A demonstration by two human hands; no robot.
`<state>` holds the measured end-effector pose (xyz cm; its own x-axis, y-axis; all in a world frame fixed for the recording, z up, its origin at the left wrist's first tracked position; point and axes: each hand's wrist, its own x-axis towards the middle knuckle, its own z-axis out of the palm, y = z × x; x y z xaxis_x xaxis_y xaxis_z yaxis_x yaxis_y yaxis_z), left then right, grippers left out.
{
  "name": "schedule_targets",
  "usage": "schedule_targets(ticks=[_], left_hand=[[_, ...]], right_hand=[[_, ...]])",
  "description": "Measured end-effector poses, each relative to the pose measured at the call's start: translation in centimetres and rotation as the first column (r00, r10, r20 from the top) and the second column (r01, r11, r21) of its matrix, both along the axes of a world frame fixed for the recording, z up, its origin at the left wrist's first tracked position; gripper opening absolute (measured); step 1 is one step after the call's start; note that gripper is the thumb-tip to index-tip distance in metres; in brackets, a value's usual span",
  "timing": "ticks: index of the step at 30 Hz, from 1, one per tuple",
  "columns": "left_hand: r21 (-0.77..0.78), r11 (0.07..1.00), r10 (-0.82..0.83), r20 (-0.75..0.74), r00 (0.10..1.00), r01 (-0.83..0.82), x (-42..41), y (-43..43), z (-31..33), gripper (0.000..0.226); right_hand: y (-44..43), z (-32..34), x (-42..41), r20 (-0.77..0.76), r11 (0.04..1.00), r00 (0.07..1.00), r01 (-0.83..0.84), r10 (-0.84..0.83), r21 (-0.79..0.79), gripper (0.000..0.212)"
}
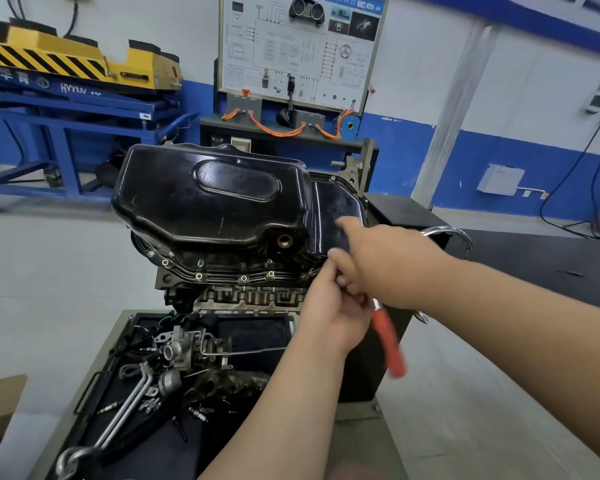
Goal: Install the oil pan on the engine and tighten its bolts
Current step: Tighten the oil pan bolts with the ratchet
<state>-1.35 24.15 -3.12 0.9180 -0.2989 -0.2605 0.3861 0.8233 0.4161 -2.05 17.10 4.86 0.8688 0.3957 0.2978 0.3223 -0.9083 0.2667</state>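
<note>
1. Head view, the task's thing: the glossy black pressed-steel oil pan (208,199) already sits on the upturned grey cast engine (250,299), with its flange lying on the block's rim.
2. Small bright flange bolts (199,276) stand in the holes along the near edge, and one more shows at the far right corner. Whether any is fully tight cannot be told.
3. The left hand (329,317) is at the near right corner of the flange, its fingers curled round the upper end of a red-handled tool (390,344), which is blurred.
4. The right hand (388,265) lies over the left with one finger stretched across the pan. Its grip cannot be told.
5. Judgement: seating is done and tightening is under way at this corner, with the far side probably left. The drain hole looks unplugged.
6. Below, a black tray (257,330) on the tabletop holds loose engine parts.
</note>
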Motion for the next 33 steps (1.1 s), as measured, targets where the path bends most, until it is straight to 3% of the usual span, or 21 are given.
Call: schedule_targets(ticks=[2, 4, 6, 8, 9, 11, 12, 14, 16, 18, 20, 21, 23, 24, 26, 29, 31, 33], left_hand=[[0.01, 0.999, -0.038, -0.009, 0.999, 0.038, 0.2, 0.5, -0.1, 0.046], [0.011, 0.999, -0.044, -0.01, 0.999, 0.044, 0.2, 0.4, -0.3, 0.051], [0.044, 0.997, -0.06, 0.012, 0.998, 0.06, 0.3, 0.4, -0.4, 0.052], [0.012, 0.998, -0.061, 0.031, 0.998, 0.061, 0.1, 0.2, -0.2, 0.047], [-0.026, 0.998, -0.06, 0.022, 0.998, 0.06, 0.1, 0.0, -0.1, 0.042], [-0.064, 0.997, -0.05, 0.007, 0.999, 0.05, 0.1, -0.3, -0.1, 0.031], [-0.072, 0.996, -0.049, 0.0, 0.999, 0.048, 0.1, -0.4, -0.1, 0.027], [-0.092, 0.995, -0.05, -0.033, 0.998, 0.047, 0.1, -0.7, -0.1, 0.026], [-0.095, 0.994, -0.049, -0.045, 0.998, 0.044, 0.2, -0.9, -0.1, 0.028], [-0.08, 0.996, -0.045, -0.044, 0.998, 0.042, 0.1, -1.0, -0.1, 0.036], [-0.045, 0.998, -0.05, -0.042, 0.998, 0.048, -0.2, -0.9, 0.0, 0.036], [-0.036, 0.998, -0.055, -0.039, 0.998, 0.054, -0.4, -0.8, 0.0, 0.033], [-0.017, 0.999, -0.051, -0.015, 0.999, 0.05, -0.6, -0.7, 0.0, 0.031], [-0.013, 0.999, -0.046, -0.01, 0.999, 0.045, -0.6, -0.7, 0.0, 0.031], [-0.056, 0.997, -0.043, 0.017, 0.999, 0.044, -0.5, -0.7, 0.1, 0.03], [-0.108, 0.993, -0.04, 0.035, 0.999, 0.044, -0.5, -0.3, 0.4, 0.035], [-0.1, 0.994, -0.031, 0.034, 0.999, 0.034, -0.5, 0.0, 0.6, 0.04], [-0.056, 0.998, -0.013, 0.007, 1.0, 0.014, -0.4, 0.0, 0.8, 0.043]], right_hand=[[-0.6, 1.2, 0.0, 0.049, 0.925, 0.979, -0.172, 0.2, -0.34, 0.039], [-1.1, 2.1, 0.2, -0.004, 0.854, 0.971, -0.212, 0.239, -0.475, 0.037], [-1.1, 1.8, 0.0, -0.007, 0.92, 0.985, -0.166, 0.174, -0.355, 0.039], [-0.4, 0.9, -0.4, -0.076, 1.0, 0.997, -0.01, 0.01, 0.007, 0.04], [-0.1, 0.7, -0.7, -0.196, 0.975, 0.978, 0.115, -0.077, 0.191, 0.039], [0.2, 0.7, -0.8, -0.453, 0.818, 0.883, 0.35, -0.124, 0.456, 0.045], [0.1, 0.9, -0.9, -0.529, 0.759, 0.84, 0.42, -0.118, 0.497, 0.048], [-0.1, 1.1, -1.1, -0.565, 0.761, 0.817, 0.438, -0.114, 0.48, 0.049], [-0.2, 1.1, -1.3, -0.499, 0.854, 0.853, 0.369, -0.153, 0.368, 0.045], [-0.6, 0.9, -1.2, -0.319, 0.976, 0.928, 0.214, -0.19, 0.043, 0.047], [-1.3, 0.9, -0.9, -0.061, 0.947, 0.998, 0.005, -0.026, -0.322, 0.053], [-1.7, 1.1, -0.8, -0.017, 0.896, 0.997, -0.08, 0.081, -0.438, 0.055], [-2.2, 1.2, -0.2, -0.015, 0.865, 0.989, -0.134, 0.144, -0.483, 0.055], [-2.1, 1.1, 0.0, -0.03, 0.911, 0.992, -0.121, 0.119, -0.393, 0.053], [-1.1, 0.8, -0.3, -0.171, 0.999, 0.984, 0.038, -0.04, -0.017, 0.048], [0.3, 0.7, -0.5, -0.497, 0.852, 0.861, 0.337, -0.106, 0.401, 0.042], [0.7, 1.1, -0.5, -0.529, 0.831, 0.842, 0.366, -0.104, 0.419, 0.04], [0.8, 1.3, -0.5, -0.456, 0.913, 0.88, 0.289, -0.136, 0.286, 0.038]])
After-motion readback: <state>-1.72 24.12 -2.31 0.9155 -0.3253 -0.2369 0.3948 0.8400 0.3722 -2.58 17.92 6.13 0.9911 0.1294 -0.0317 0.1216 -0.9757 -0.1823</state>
